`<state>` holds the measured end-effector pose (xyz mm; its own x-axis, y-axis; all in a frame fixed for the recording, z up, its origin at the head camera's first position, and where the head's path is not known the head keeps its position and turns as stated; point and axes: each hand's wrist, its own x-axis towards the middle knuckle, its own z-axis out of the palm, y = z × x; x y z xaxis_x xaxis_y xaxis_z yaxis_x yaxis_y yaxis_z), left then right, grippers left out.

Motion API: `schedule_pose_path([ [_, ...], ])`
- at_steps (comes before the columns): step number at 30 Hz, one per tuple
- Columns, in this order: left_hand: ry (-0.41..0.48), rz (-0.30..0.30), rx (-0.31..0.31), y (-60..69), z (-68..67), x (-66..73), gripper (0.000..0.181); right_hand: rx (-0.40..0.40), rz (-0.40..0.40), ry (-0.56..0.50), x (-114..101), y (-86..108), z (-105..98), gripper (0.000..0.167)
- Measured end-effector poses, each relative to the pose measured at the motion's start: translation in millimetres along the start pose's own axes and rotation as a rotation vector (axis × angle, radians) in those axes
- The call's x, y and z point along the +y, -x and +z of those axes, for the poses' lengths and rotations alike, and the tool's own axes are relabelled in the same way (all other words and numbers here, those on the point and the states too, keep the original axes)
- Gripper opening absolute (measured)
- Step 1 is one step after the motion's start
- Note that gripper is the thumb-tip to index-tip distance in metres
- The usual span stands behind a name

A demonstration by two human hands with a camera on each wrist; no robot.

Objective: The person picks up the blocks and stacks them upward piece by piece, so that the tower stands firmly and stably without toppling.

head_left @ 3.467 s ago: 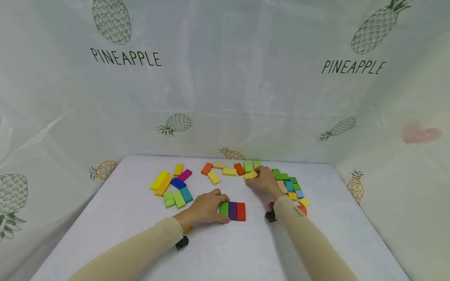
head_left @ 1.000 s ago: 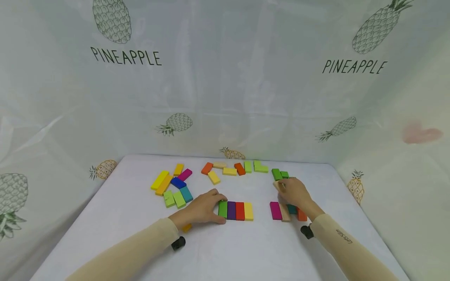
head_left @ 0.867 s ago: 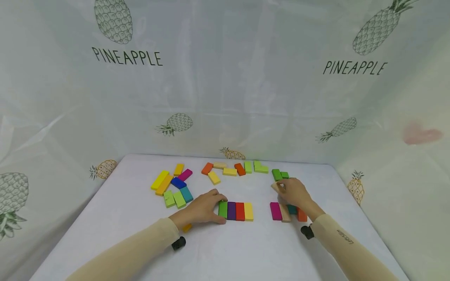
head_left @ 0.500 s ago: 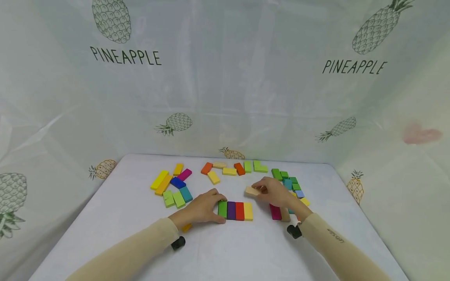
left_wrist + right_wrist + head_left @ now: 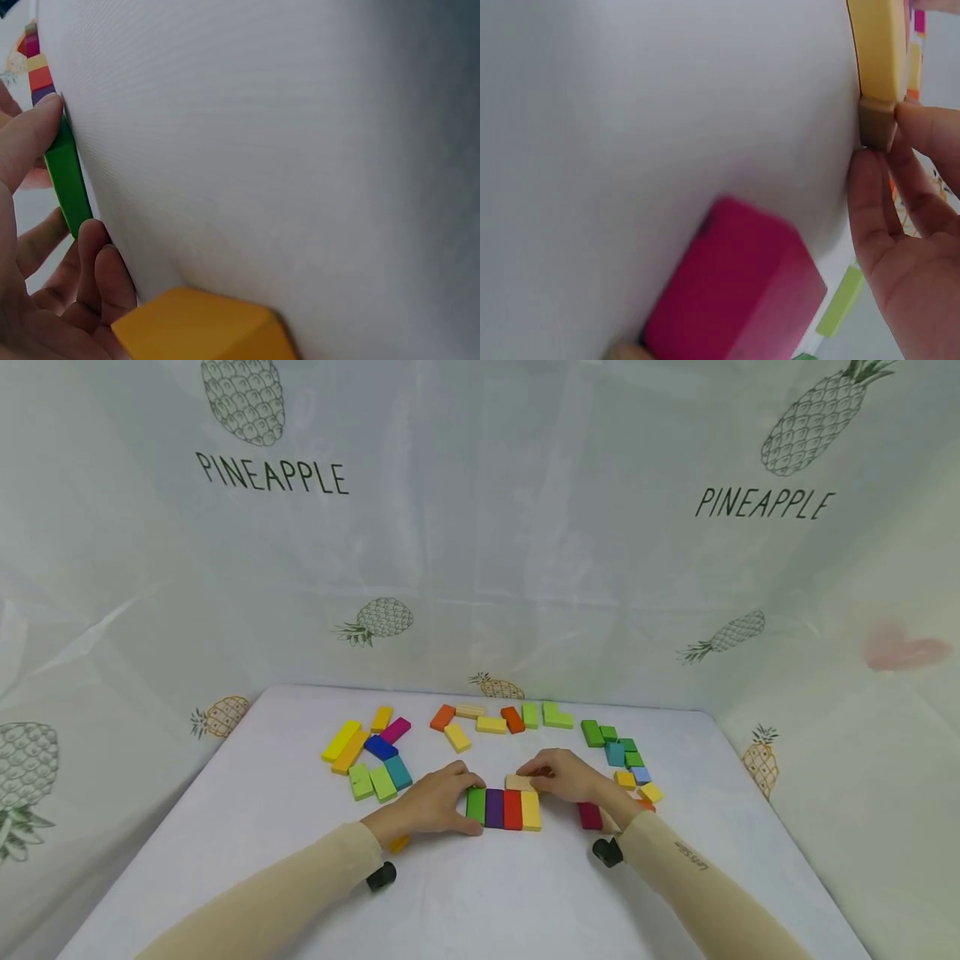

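Observation:
My left hand (image 5: 435, 803) grips the green block (image 5: 476, 806) by its two ends, the thumb on the near end. That block lies flat at the left of a row, side by side with a purple block (image 5: 494, 808), a red block (image 5: 512, 810) and a yellow block (image 5: 531, 811). Crosswise along the row's far edge, behind the red and yellow ones, lies a plain wooden block (image 5: 517, 782). Its right part is pinched by my right hand (image 5: 566, 775). In the right wrist view, the wooden block's end (image 5: 876, 121) meets the yellow block's end.
Loose coloured blocks lie at the left, such as a blue block (image 5: 381, 747), and along the back. More lie at the right, with a magenta block (image 5: 589, 816) beneath my right forearm. An orange block (image 5: 199, 326) sits beside my left wrist. A printed curtain hangs behind the table.
A yellow block, earlier in my right hand, has joined the row's right end. My right hand has since brought the wooden block leftward from the right cluster. My left hand has barely moved.

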<state>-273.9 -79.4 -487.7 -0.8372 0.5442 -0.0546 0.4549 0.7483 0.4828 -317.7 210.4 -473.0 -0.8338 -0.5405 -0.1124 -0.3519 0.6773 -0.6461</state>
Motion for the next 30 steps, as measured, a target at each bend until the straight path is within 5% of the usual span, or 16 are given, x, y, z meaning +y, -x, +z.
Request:
schedule_pose_path([
  [7, -0.008, 0.000, 0.002, -0.3, -0.7, 0.2, 0.066, 0.014, -0.006, 0.014, -5.6, 2.1, 6.3, 0.033],
  [14, -0.007, -0.012, -0.003, 0.9, -0.8, 0.3, 0.066, -0.026, 0.025, 0.068, -14.4, 15.1, 15.2, 0.085],
  [18, 0.023, -0.012, -0.048, -3.0, -7.7, -6.1, 0.070, -0.033, -0.005, 0.119, -15.5, 20.1, 20.2, 0.095],
  [21, 0.032, -0.003, -0.030, -14.6, -22.1, -18.2, 0.062, -0.020, -0.025, 0.154, -15.4, 21.4, 21.7, 0.094],
  [26, -0.061, 0.026, 0.116, -44.9, -48.1, -41.5, 0.036, 0.000, -0.025, 0.176, -14.4, 23.6, 21.5, 0.090],
  [30, -0.156, 0.043, 0.118, -61.2, -54.5, -56.3, 0.036, -0.004, -0.029, 0.168, -12.1, 24.8, 23.0, 0.089],
])
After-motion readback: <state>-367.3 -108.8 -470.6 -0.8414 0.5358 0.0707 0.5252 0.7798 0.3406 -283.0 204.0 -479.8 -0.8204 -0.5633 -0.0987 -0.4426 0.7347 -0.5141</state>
